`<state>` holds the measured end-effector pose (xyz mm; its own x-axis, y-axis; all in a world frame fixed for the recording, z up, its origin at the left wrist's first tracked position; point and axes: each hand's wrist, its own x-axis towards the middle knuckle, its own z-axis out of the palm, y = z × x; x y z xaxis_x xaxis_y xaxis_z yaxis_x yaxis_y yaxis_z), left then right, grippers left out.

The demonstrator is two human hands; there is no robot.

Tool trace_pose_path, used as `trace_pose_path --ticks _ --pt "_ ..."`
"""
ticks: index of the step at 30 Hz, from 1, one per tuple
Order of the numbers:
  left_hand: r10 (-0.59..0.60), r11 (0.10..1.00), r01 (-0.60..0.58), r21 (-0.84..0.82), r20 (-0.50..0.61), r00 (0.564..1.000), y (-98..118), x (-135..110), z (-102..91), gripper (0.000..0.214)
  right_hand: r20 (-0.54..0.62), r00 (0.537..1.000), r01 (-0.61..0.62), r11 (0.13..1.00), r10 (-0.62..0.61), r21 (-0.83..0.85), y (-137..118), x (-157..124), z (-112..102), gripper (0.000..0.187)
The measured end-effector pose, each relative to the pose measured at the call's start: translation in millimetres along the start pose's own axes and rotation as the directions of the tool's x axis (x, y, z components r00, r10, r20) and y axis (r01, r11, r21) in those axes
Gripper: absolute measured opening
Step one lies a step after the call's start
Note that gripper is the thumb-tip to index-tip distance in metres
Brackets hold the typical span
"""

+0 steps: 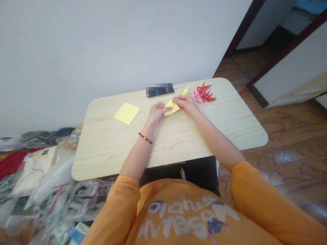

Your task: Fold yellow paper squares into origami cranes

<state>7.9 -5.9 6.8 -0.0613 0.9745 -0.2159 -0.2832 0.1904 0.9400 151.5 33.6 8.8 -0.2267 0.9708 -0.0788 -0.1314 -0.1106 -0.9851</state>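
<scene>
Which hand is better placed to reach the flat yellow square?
Left, probably: the left hand is closer to the flat yellow square, while the right hand sits beyond the folded yellow paper.

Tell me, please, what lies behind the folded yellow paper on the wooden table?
Behind the folded yellow paper lie a blurred dark device and red and pink origami cranes. The left hand and right hand cover parts of the paper, so those parts cannot be seen.
</scene>
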Motion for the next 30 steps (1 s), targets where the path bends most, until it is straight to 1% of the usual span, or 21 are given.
trace_pose_path --ticks 4,7,10,15,21,23,26,30 --pt "0.078 0.994 -0.077 0.078 -0.013 0.997 -3.2 1.1 -1.6 0.049 0.002 1.000 0.004 1.000 -0.004 0.001 -0.7 -1.2 2.2 0.033" --pt "0.175 0.975 -0.172 0.139 -0.008 0.985 -4.1 1.6 -2.4 0.038 -0.017 1.000 0.014 0.999 -0.014 -0.047 -1.9 -2.7 3.1 0.033" --pt "0.218 0.960 -0.215 0.181 0.007 0.976 -3.7 1.2 -3.3 0.030 -0.042 0.999 0.031 0.996 -0.034 -0.080 -3.0 -3.5 2.8 0.032" --pt "0.209 0.945 -0.198 0.259 -0.016 0.978 -3.6 0.9 -4.7 0.030 -0.053 0.998 0.040 0.992 -0.046 -0.119 -2.6 -1.8 0.7 0.031" --pt "0.191 0.957 -0.180 0.227 -0.029 0.981 -4.7 1.2 -4.5 0.030 -0.050 0.999 -0.010 0.999 0.008 -0.031 -1.7 1.5 -1.6 0.039" --pt "0.191 0.956 -0.179 0.232 -0.032 0.981 -4.4 0.6 -4.4 0.030 -0.036 0.999 0.001 1.000 -0.003 -0.030 -2.7 0.5 -2.0 0.038" --pt "0.192 0.957 -0.182 0.228 -0.026 0.981 -3.9 0.0 -4.5 0.030 -0.014 1.000 0.026 0.997 -0.027 -0.071 -4.9 -2.4 -2.2 0.031" --pt "0.198 0.950 -0.185 0.251 -0.025 0.980 -4.8 1.1 -5.6 0.030 -0.038 0.999 -0.003 0.992 -0.002 -0.123 -7.8 -5.0 -1.4 0.027"
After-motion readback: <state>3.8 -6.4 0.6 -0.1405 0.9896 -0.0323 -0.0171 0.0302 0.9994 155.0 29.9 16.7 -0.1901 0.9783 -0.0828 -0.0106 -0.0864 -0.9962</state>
